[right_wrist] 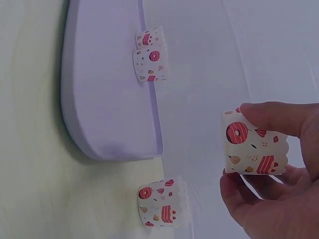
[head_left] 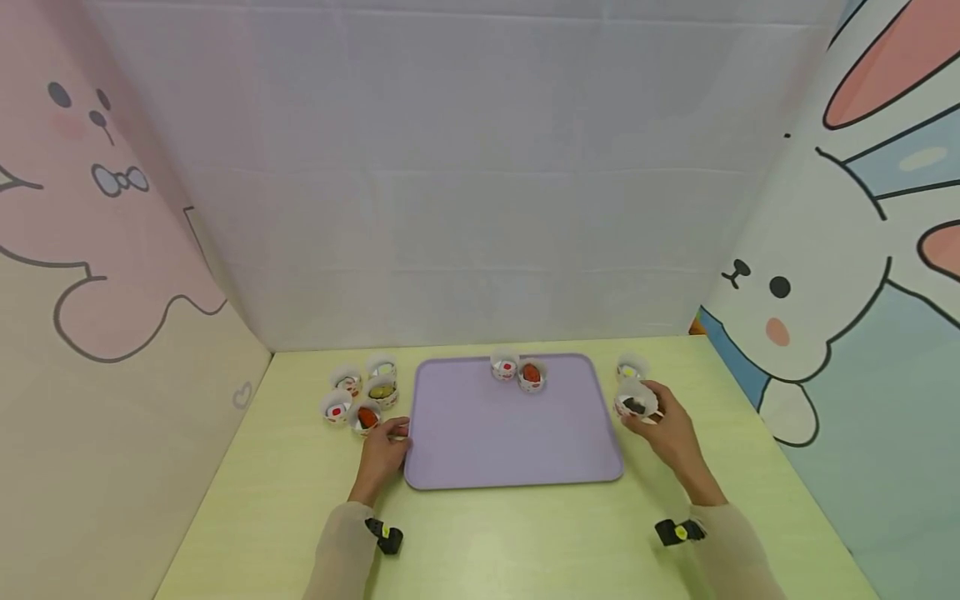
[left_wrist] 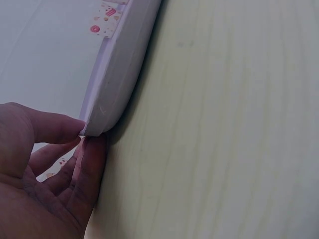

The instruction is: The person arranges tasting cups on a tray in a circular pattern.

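Note:
A lavender tray (head_left: pixel 513 433) lies on the table. At its left edge my left hand (head_left: pixel 382 458) pinches the rim, thumb on the inner side and fingers against the outer side, as the left wrist view shows. To the right of the tray, my right hand (head_left: pixel 675 433) grips a paper baking cup (right_wrist: pixel 256 144) printed with donuts and cake slices, between thumb and fingers. Something dark shows inside that cup in the head view. Just behind it stands another paper cup (head_left: pixel 632 367) with a bit of yellow in it.
Two paper cups, one with a red dot (head_left: pixel 505 367) and one with an orange-red filling (head_left: pixel 532 377), stand at the tray's back edge. Several more cups (head_left: pixel 381 392) cluster left of the tray, close to the left hand. A white wall (head_left: pixel 480 208) rises behind the table.

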Motion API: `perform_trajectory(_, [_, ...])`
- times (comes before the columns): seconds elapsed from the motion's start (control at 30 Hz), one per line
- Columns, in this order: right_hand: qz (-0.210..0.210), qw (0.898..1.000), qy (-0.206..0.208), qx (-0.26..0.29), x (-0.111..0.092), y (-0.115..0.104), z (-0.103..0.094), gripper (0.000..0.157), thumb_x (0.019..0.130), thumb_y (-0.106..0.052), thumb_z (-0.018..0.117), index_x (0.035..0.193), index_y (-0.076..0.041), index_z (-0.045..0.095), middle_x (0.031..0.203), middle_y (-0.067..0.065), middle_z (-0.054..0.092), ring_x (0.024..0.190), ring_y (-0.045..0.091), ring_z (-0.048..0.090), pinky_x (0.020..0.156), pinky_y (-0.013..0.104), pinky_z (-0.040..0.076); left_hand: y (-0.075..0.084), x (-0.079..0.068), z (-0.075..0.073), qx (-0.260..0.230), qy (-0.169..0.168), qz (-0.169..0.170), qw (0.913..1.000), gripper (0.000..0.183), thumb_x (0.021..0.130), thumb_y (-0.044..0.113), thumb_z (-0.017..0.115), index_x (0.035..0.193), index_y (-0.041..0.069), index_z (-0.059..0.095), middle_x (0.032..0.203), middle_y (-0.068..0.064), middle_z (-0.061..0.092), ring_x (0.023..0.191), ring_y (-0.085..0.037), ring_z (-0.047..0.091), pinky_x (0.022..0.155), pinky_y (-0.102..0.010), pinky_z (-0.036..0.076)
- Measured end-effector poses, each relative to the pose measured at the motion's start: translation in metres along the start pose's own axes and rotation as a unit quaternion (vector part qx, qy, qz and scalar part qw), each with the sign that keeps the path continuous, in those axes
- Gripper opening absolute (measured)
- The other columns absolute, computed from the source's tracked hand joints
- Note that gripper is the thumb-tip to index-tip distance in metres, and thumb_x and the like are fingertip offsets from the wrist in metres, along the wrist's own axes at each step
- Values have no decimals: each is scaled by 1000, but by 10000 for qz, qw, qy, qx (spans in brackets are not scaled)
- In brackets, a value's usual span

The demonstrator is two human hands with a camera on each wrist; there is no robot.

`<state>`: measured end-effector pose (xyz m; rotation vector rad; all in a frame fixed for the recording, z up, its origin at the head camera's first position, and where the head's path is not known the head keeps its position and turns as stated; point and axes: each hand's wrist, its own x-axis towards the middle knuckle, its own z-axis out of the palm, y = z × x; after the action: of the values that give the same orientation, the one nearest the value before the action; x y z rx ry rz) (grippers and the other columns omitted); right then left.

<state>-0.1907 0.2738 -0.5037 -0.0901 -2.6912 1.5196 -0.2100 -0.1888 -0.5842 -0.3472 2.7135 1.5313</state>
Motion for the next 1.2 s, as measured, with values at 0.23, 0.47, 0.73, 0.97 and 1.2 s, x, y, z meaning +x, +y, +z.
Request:
perform_trajectory(0.23, [-151, 9998, -100, -65, 9, -8, 12, 74, 88, -15, 73, 149, -6, 34, 139, 26, 49, 127, 46, 52, 83, 28, 53, 0, -1, -1, -38, -39, 47, 10000, 39, 84, 1, 63, 124, 0, 65, 103, -17, 69, 75, -15, 62, 60, -25, 48])
perform_trajectory(0.47, [-245, 9996, -127, -95, 17, -15, 29, 73, 87, -17, 74, 149, -7, 35, 140, 26, 48, 125, 47, 53, 91, 46, 52, 2, -1, -1, -22, -38, -20, 10000, 39, 85, 3, 63, 125, 2, 65, 104, -17, 69, 76, -14, 62, 60, -23, 48])
perform_trajectory(0.73, [-270, 9996, -80, 53, 32, -17, 53, 69, 83, -11, 76, 143, -7, 43, 135, 24, 53, 123, 41, 55, 99, 51, 48, 2, -1, -1, -6, -54, -51, 10000, 39, 85, 2, 63, 125, 1, 65, 104, -17, 69, 75, -15, 62, 60, -24, 48])
perform_trajectory(0.97, [-345, 9994, 30, 30, 40, -20, 72, 69, 82, -10, 76, 143, -3, 44, 135, 27, 54, 121, 42, 55, 101, 52, 47, 1, 0, -1, -36, -77, 12, 10000, 40, 85, 1, 62, 124, 0, 64, 104, -17, 68, 75, -16, 62, 60, -25, 48])
perform_trajectory(1.2, [-261, 9995, 7, -156, 44, -21, 91, 68, 80, -10, 75, 141, -6, 46, 132, 26, 57, 115, 41, 60, 94, 50, 50, 2, -1, -1, -32, -74, -14, 10000, 40, 85, 1, 63, 125, 0, 64, 104, -17, 68, 75, -15, 62, 60, -25, 48])
